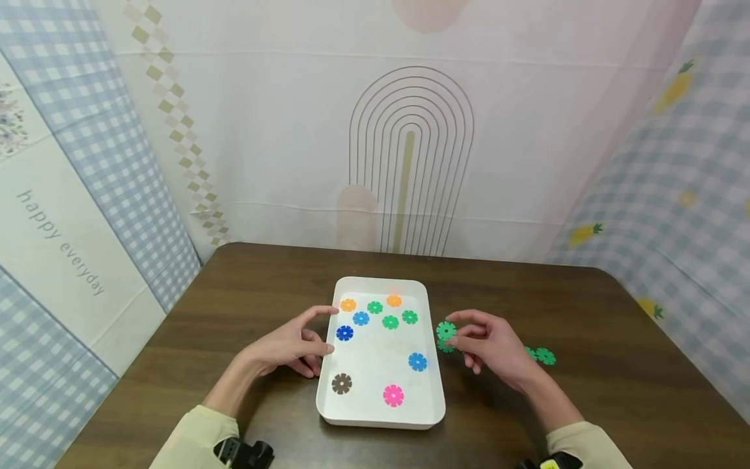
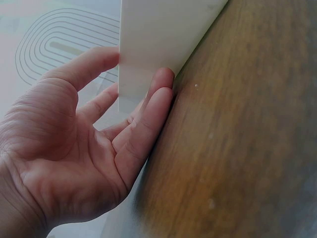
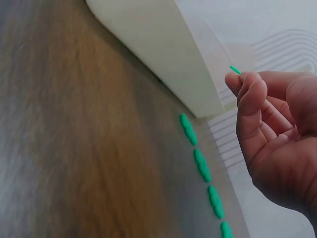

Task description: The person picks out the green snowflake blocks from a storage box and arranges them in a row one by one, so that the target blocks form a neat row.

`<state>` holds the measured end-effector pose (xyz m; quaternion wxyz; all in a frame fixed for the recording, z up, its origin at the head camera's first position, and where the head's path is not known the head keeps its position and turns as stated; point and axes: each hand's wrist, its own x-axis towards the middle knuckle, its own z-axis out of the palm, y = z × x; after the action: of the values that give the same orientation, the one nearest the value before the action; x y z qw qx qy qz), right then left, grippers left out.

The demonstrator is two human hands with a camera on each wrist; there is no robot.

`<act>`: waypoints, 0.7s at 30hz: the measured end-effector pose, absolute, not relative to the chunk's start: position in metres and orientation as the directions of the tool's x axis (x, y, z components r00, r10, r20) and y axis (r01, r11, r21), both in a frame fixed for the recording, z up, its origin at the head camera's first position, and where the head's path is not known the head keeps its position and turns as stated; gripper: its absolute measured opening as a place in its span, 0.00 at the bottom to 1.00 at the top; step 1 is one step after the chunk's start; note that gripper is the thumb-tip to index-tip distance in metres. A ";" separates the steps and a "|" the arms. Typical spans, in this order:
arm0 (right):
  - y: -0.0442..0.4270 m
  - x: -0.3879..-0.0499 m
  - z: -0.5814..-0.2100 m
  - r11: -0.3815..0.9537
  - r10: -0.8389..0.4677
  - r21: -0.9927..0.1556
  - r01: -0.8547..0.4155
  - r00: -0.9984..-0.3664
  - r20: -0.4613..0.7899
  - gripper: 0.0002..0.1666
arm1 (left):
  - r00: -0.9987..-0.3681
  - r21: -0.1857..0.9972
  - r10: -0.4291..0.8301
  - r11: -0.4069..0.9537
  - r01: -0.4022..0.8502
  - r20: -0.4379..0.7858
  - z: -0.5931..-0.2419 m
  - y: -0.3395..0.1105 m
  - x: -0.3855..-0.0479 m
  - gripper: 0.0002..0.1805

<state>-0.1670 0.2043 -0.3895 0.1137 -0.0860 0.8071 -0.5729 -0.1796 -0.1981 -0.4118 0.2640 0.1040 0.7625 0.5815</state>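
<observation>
A white tray [image 1: 375, 417] stands on the table, with several flat notched plastic discs inside: orange, green, light blue, dark blue, brown and a pink disc [image 1: 393, 395]. My left hand [image 1: 290, 345] touches the tray's left side with spread fingers; the left wrist view shows its fingertips [image 2: 161, 79] against the tray wall [image 2: 148, 44]. Just beyond the tray's right edge, my right hand [image 1: 495, 348] pinches a green notched disc [image 1: 446, 329] between thumb and fingers. That disc appears edge-on in the right wrist view, raised above the table.
Several green discs [image 3: 202, 164] lie in a row on the table right of the tray, partly hidden by the right hand in the head view. Dark wood tabletop [image 1: 263, 280] surrounds the tray. A patterned curtain [image 1: 281, 130] hangs behind the table.
</observation>
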 end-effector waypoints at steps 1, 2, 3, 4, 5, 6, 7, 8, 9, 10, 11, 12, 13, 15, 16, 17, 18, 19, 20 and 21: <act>0.207 -0.166 -0.391 0.326 -0.266 -0.945 -0.007 -0.960 -0.084 0.27 | -0.839 0.942 0.466 0.301 -0.148 -0.281 -0.412 -0.198 -0.180 0.43; 0.209 -0.166 -0.392 0.322 -0.262 -0.947 -0.004 -0.961 -0.085 0.27 | -0.839 0.942 0.466 0.300 -0.149 -0.281 -0.412 -0.198 -0.179 0.43; 0.211 -0.165 -0.392 0.319 -0.258 -0.948 0.001 -0.962 -0.087 0.27 | -0.839 0.942 0.466 0.300 -0.149 -0.281 -0.412 -0.198 -0.179 0.43; 0.214 -0.165 -0.393 0.316 -0.252 -0.949 0.006 -0.963 -0.090 0.28 | -0.839 0.942 0.466 0.300 -0.150 -0.281 -0.412 -0.198 -0.179 0.43; 0.216 -0.164 -0.394 0.313 -0.248 -0.950 0.012 -0.964 -0.093 0.28 | -0.839 0.942 0.466 0.300 -0.149 -0.281 -0.412 -0.198 -0.179 0.43; 0.219 -0.163 -0.394 0.311 -0.243 -0.950 0.015 -0.965 -0.095 0.28 | -0.839 0.942 0.466 0.300 -0.149 -0.281 -0.412 -0.198 -0.180 0.43; 0.221 -0.163 -0.395 0.310 -0.240 -0.951 0.018 -0.966 -0.097 0.29 | -0.839 0.942 0.466 0.300 -0.149 -0.281 -0.412 -0.198 -0.179 0.43; 0.224 -0.162 -0.395 0.308 -0.234 -0.951 0.021 -0.967 -0.097 0.29 | -0.839 0.943 0.467 0.299 -0.149 -0.280 -0.412 -0.198 -0.179 0.43; 0.227 -0.162 -0.396 0.306 -0.230 -0.952 0.022 -0.968 -0.097 0.29 | -0.839 0.943 0.467 0.299 -0.148 -0.280 -0.412 -0.198 -0.179 0.43; 0.230 -0.161 -0.397 0.303 -0.225 -0.953 0.023 -0.970 -0.095 0.30 | -0.839 0.943 0.468 0.298 -0.147 -0.279 -0.412 -0.198 -0.180 0.43; 0.233 -0.160 -0.397 0.300 -0.222 -0.954 0.023 -0.971 -0.093 0.30 | -0.839 0.943 0.469 0.297 -0.147 -0.278 -0.412 -0.198 -0.180 0.44; 0.235 -0.159 -0.398 0.299 -0.219 -0.954 0.022 -0.972 -0.091 0.30 | -0.838 0.943 0.470 0.298 -0.146 -0.278 -0.412 -0.199 -0.180 0.44; 0.238 -0.158 -0.399 0.297 -0.216 -0.955 0.021 -0.972 -0.089 0.30 | -0.837 0.943 0.470 0.298 -0.146 -0.278 -0.412 -0.199 -0.180 0.44; 0.244 -0.157 -0.400 0.293 -0.199 -0.956 0.034 -0.975 -0.096 0.30 | -0.837 0.943 0.471 0.298 -0.147 -0.280 -0.412 -0.199 -0.180 0.44; 0.246 -0.156 -0.400 0.291 -0.190 -0.956 0.040 -0.977 -0.099 0.30 | -0.837 0.943 0.471 0.299 -0.148 -0.281 -0.412 -0.199 -0.180 0.44; 0.249 -0.155 -0.401 0.293 -0.182 -0.955 0.046 -0.978 -0.102 0.30 | -0.837 0.943 0.470 0.299 -0.149 -0.281 -0.412 -0.199 -0.180 0.44; 0.252 -0.154 -0.401 0.293 -0.172 -0.955 0.051 -0.980 -0.105 0.30 | -0.837 0.942 0.469 0.300 -0.150 -0.283 -0.412 -0.199 -0.180 0.44; 0.254 -0.154 -0.402 0.291 -0.160 -0.955 0.055 -0.982 -0.106 0.30 | -0.838 0.942 0.467 0.301 -0.151 -0.284 -0.412 -0.199 -0.180 0.44; 0.258 -0.153 -0.402 0.291 -0.150 -0.955 0.060 -0.983 -0.108 0.30 | -0.838 0.941 0.466 0.302 -0.152 -0.285 -0.413 -0.199 -0.180 0.44; 0.261 -0.152 -0.402 0.292 -0.146 -0.955 0.058 -0.984 -0.104 0.30 | -0.838 0.940 0.464 0.303 -0.153 -0.286 -0.413 -0.199 -0.180 0.44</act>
<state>-0.1517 0.2610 -0.4020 0.0856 -0.0274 0.7990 -0.5945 -0.1801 -0.1993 -0.4127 0.2656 0.1021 0.7623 0.5813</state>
